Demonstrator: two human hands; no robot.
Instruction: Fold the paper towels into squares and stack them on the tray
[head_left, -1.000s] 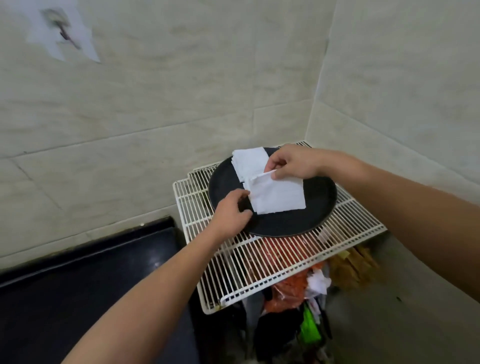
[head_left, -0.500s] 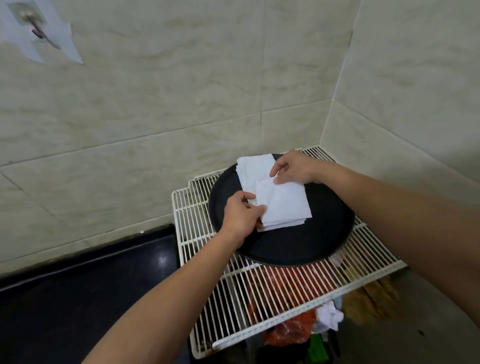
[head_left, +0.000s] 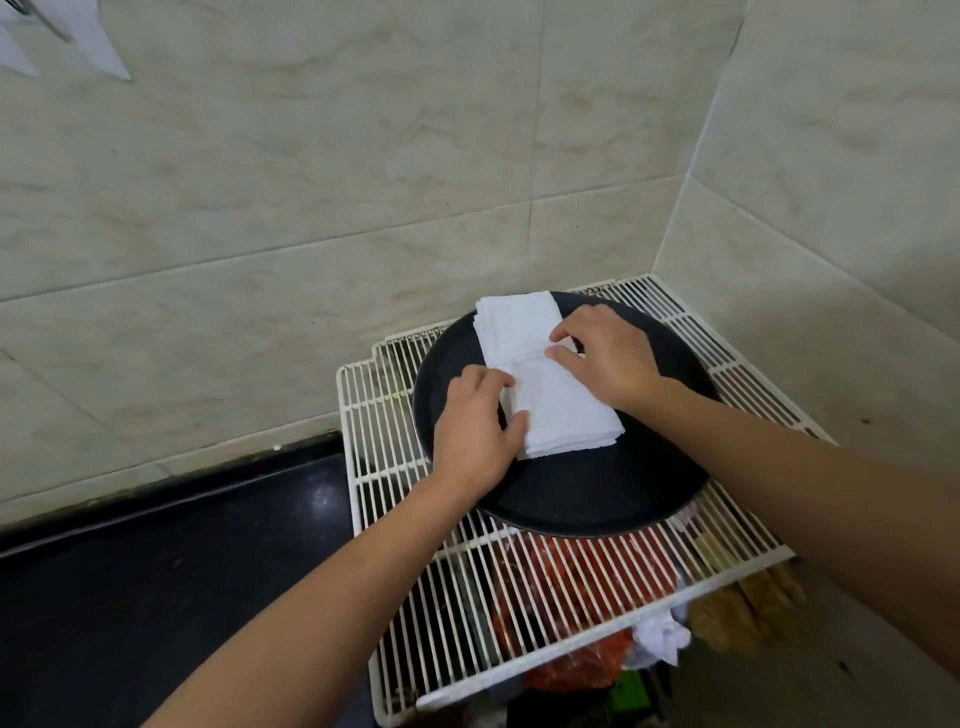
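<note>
Pale tiled walls (head_left: 311, 208) meet in a corner above a white wire rack (head_left: 571, 597), which carries the round black tray (head_left: 597, 499). A finished stack (head_left: 519, 322) lies at the tray's 11 o'clock. Just nearer, touching it, lies a folded towel (head_left: 566, 410) at the tray's centre. The left hand (head_left: 475, 431) grips this towel's 9 o'clock edge, thumb on top. The right hand (head_left: 605, 358) pinches its 1 o'clock corner. The step looks like squaring a finished fold. Next it probably needs lifting onto the stack toward 11 o'clock, edges aligned.
</note>
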